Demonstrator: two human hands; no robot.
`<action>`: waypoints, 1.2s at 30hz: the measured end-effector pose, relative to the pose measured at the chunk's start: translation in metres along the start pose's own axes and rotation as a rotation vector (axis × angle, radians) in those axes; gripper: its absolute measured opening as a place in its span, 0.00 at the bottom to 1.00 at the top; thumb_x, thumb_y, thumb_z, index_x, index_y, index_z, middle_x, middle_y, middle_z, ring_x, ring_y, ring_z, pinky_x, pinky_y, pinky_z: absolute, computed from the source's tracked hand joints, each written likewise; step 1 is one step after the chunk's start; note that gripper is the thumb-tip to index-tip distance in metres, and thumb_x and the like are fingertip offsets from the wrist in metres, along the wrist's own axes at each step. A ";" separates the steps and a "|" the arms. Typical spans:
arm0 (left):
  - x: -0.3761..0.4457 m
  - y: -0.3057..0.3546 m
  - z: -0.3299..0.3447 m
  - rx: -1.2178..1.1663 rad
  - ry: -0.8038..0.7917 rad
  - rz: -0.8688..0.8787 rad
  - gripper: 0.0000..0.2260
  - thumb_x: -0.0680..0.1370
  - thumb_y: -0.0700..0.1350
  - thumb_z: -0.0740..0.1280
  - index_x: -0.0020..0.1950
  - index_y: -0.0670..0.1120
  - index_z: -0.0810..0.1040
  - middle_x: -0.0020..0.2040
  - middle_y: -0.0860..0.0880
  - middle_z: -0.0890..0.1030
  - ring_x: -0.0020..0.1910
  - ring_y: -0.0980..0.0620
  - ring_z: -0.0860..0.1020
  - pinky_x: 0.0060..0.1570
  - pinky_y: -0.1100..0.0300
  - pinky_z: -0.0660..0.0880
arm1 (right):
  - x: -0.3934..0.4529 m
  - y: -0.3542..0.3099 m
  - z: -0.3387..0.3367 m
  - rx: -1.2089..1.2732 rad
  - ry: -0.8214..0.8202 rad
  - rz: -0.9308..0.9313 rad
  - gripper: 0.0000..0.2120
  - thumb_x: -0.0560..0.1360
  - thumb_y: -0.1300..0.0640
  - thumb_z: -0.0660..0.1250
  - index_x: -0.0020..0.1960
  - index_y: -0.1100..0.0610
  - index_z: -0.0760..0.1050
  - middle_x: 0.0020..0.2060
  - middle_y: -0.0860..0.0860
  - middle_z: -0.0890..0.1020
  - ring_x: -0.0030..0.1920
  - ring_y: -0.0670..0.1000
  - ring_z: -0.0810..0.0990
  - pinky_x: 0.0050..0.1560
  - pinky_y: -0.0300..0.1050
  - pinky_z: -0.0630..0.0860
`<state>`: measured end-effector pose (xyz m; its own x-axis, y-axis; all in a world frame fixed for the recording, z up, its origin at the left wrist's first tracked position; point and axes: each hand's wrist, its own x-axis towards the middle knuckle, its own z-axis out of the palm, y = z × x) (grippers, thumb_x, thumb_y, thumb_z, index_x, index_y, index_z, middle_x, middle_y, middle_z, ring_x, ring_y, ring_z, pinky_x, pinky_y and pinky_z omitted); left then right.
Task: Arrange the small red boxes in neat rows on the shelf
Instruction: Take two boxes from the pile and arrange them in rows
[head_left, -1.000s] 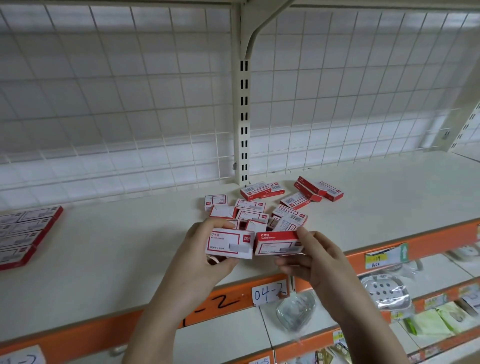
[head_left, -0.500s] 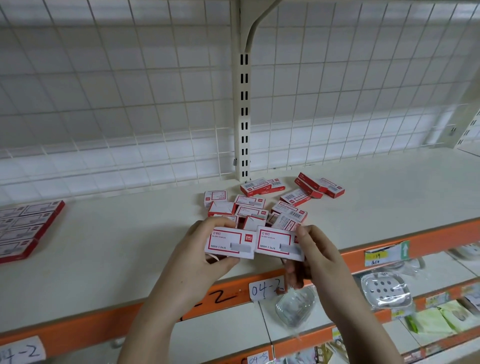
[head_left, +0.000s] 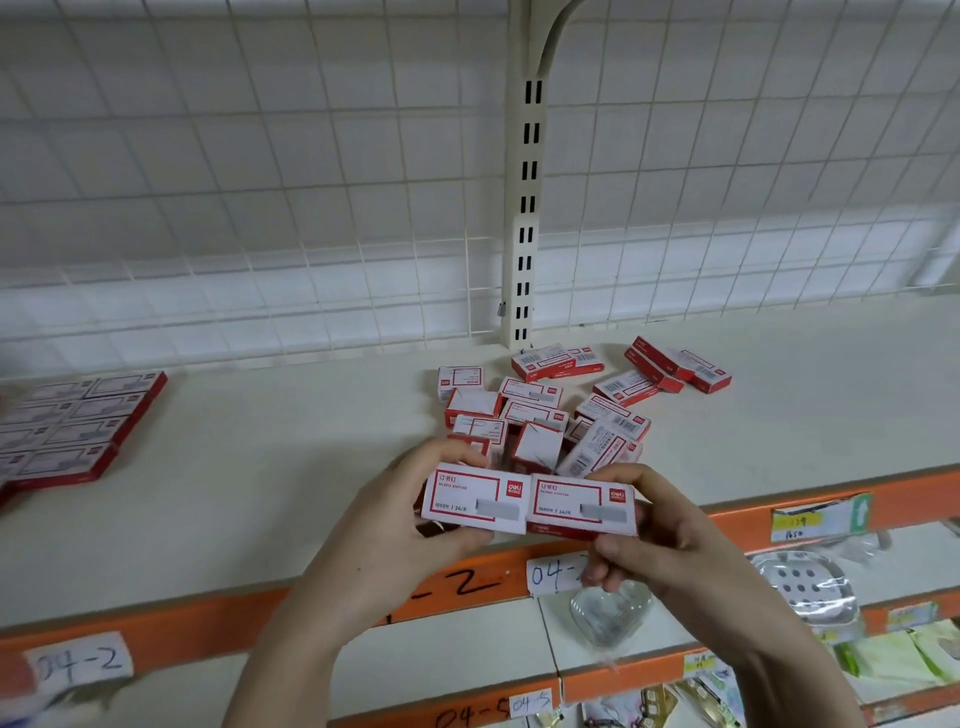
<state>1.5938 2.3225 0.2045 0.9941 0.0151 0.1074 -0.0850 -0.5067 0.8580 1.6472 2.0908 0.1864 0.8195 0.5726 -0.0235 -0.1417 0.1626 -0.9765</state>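
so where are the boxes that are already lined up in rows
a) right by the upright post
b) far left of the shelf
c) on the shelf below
b: the neat rows lie flat at the shelf's far left, while the boxes by the post are a loose pile.

Right-hand box (head_left: 581, 506) was tilted a second ago, its near edge angled away from the left-hand box (head_left: 475, 501); it got rotated flat and level. Half a second ago the two were nearly aligned; now their short ends touched, faces up, forming one straight strip. Right hand (head_left: 670, 540) shifted its grip: thumb came under the box's near edge, fingers curled over the far right end. Left hand (head_left: 395, 535) barely moved, thumb under its box. Both boxes were lifted slightly closer to the camera, above the shelf's (head_left: 234, 493) front edge.
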 end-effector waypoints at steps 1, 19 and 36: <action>-0.003 -0.001 -0.003 0.003 0.001 -0.008 0.21 0.69 0.43 0.75 0.52 0.64 0.72 0.51 0.61 0.81 0.54 0.61 0.78 0.53 0.61 0.77 | 0.002 0.001 0.002 -0.004 -0.006 0.000 0.30 0.54 0.48 0.82 0.53 0.53 0.78 0.38 0.59 0.81 0.35 0.55 0.80 0.37 0.42 0.79; -0.055 -0.072 -0.169 0.262 0.222 -0.034 0.19 0.65 0.48 0.78 0.52 0.56 0.77 0.49 0.58 0.78 0.49 0.61 0.77 0.46 0.71 0.72 | 0.094 -0.005 0.139 -0.245 -0.208 -0.007 0.20 0.62 0.62 0.76 0.52 0.54 0.77 0.47 0.56 0.84 0.50 0.54 0.83 0.51 0.41 0.79; -0.029 -0.171 -0.375 0.536 0.125 -0.141 0.16 0.70 0.54 0.73 0.55 0.60 0.72 0.51 0.63 0.73 0.52 0.59 0.74 0.53 0.60 0.72 | 0.257 0.025 0.319 -0.523 -0.134 -0.007 0.14 0.71 0.65 0.69 0.55 0.58 0.74 0.51 0.52 0.81 0.48 0.49 0.80 0.42 0.40 0.79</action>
<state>1.5546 2.7323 0.2429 0.9751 0.1996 0.0964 0.1265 -0.8584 0.4971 1.6772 2.4982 0.2238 0.7367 0.6759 -0.0226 0.1869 -0.2356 -0.9537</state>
